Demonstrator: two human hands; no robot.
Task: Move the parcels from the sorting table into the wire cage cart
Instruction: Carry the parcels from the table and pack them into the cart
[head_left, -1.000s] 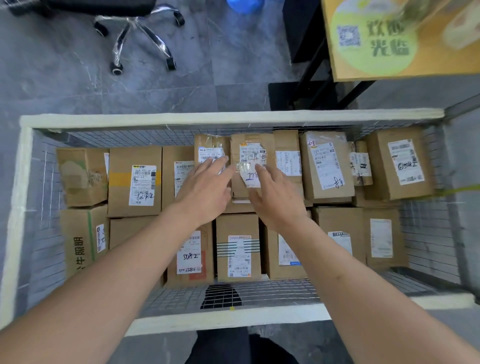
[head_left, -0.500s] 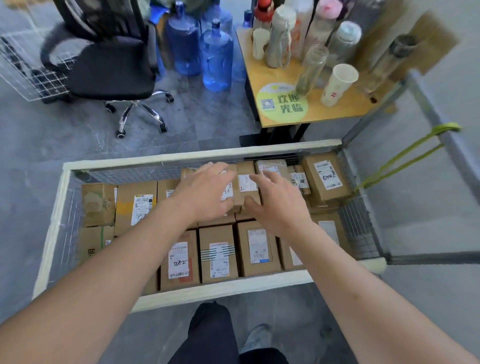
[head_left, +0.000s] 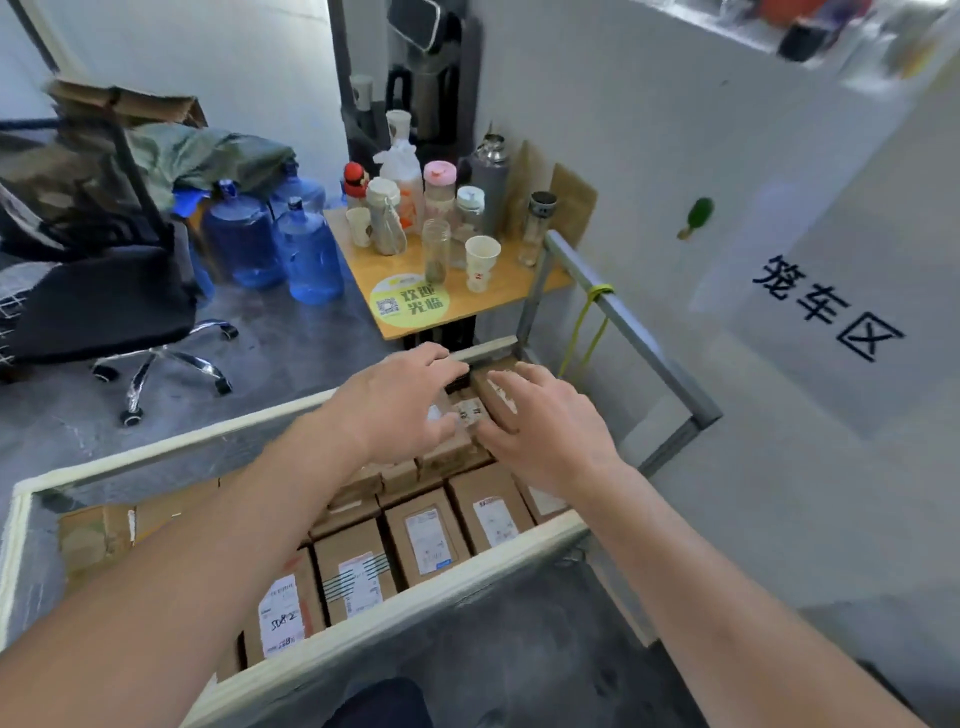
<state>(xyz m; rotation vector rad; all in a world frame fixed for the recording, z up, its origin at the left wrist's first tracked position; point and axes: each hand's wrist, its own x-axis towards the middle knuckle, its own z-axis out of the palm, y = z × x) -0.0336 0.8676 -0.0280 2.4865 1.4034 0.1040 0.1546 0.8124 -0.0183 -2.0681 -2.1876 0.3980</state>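
My arms reached forward over the near rim of the cart (head_left: 395, 618). Just under my forearms the parcels (head_left: 431, 540) stood upright in a tight row with labels up, I think so that more could fit and the labels stayed readable. Farther on, my left hand (head_left: 402, 402) and right hand (head_left: 545, 431) were side by side over the top layer, with a small parcel (head_left: 470, 413) between them. The fingers of both hands were spread and nearly straight, gripping nothing; whether they touched the box I could not tell, because of blur. I judged this parcel was already set in place. Beyond my fingertips stood a table (head_left: 498, 296) with bottles, and beyond my left hand a chair (head_left: 104, 306). The sorting table was not in view.
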